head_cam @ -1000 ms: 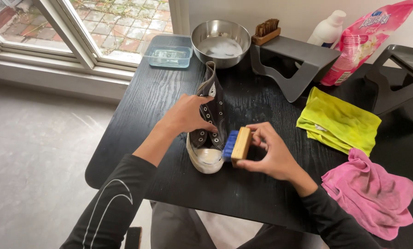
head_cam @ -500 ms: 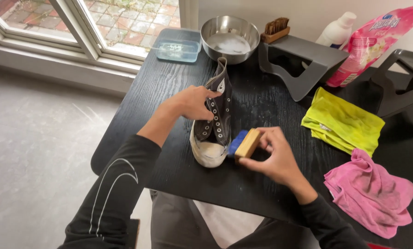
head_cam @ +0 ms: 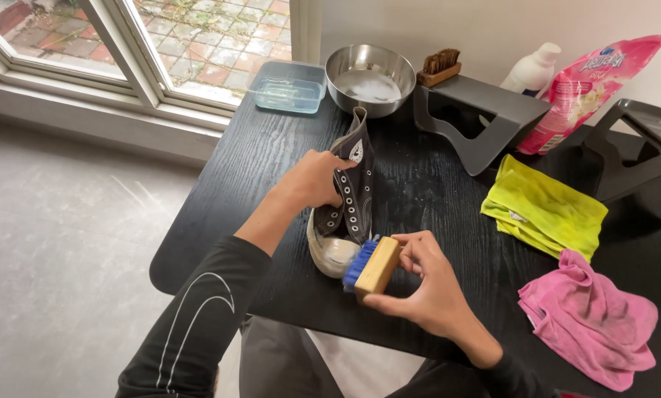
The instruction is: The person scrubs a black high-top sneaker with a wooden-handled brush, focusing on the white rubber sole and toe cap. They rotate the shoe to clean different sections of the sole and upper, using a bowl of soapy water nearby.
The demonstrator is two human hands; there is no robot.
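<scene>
Your right hand [head_cam: 433, 291] grips the wooden blue-bristled brush [head_cam: 372, 267] against the near white rubber toe of the black canvas high-top sneaker [head_cam: 347, 203], lying lengthwise away from you, left hand [head_cam: 317, 178] clamping its side.

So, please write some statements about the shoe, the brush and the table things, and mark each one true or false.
1. The right hand holds a wooden brush with blue bristles. True.
2. The bristles are against the toe of the shoe. True.
3. The left hand rests flat on the table. False: it grips the upper part of the shoe.
4. The pink cloth lies inside the metal bowl. False: it lies on the table by the right arm, below the yellow cloth.
5. A second brush sits on a dark stand beside the bowl. True.
</scene>
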